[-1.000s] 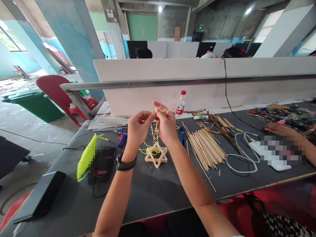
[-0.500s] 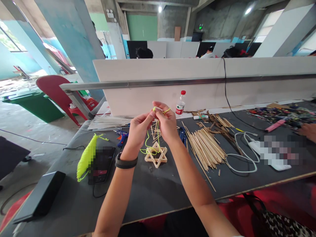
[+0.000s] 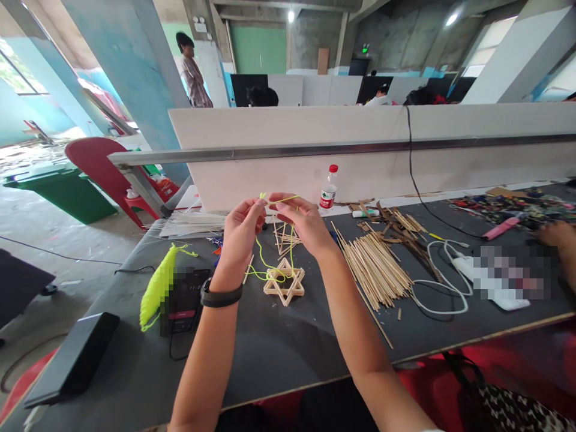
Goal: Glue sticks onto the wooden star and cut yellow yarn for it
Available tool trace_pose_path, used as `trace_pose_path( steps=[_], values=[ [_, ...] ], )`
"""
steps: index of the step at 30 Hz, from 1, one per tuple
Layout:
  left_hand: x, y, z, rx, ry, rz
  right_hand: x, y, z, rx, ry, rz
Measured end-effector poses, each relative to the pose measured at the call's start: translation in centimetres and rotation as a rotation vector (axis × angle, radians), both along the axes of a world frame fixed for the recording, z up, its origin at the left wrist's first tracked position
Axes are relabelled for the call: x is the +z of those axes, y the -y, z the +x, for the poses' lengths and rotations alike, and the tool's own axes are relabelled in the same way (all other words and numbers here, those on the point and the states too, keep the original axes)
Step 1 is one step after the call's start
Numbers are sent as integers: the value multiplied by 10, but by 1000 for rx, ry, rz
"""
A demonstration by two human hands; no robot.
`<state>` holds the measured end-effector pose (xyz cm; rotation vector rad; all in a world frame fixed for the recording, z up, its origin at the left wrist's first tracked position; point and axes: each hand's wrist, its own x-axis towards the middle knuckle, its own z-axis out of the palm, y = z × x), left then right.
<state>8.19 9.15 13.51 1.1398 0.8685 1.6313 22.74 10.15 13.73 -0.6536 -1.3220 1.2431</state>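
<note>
My left hand (image 3: 240,231) and right hand (image 3: 302,221) are raised over the table (image 3: 288,354), both pinching a yellow cord (image 3: 275,203) stretched between my fingertips. It trails down to the wooden star (image 3: 284,282) lying on the table below. A pile of sticks (image 3: 375,267) lies to the right, a phone (image 3: 183,300) and cord bundle (image 3: 158,287) to the left, a bottle (image 3: 329,189) behind.

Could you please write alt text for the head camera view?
Left hand and right hand pinch a neon yellow string taut above a wooden stick star on a dark table, with a stick pile at right.
</note>
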Motion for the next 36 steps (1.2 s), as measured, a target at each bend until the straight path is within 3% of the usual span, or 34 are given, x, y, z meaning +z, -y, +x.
trace_pose_path(
  steps=[4, 8, 12, 19, 36],
  values=[
    [4, 1, -11, 30, 68, -15, 6, 5, 34, 155, 250, 44],
    [7, 4, -20, -8, 9, 35, 10, 7, 54, -14, 143, 110],
    [8, 9, -20, -94, -80, 51, 13, 11, 39, -127, 174, 79],
    [7, 12, -10, -222, -204, 78, 10, 12, 12, -52, 163, 70],
    [5, 12, -12, -201, -344, 51, 10, 10, 17, -92, 227, 115]
  ],
)
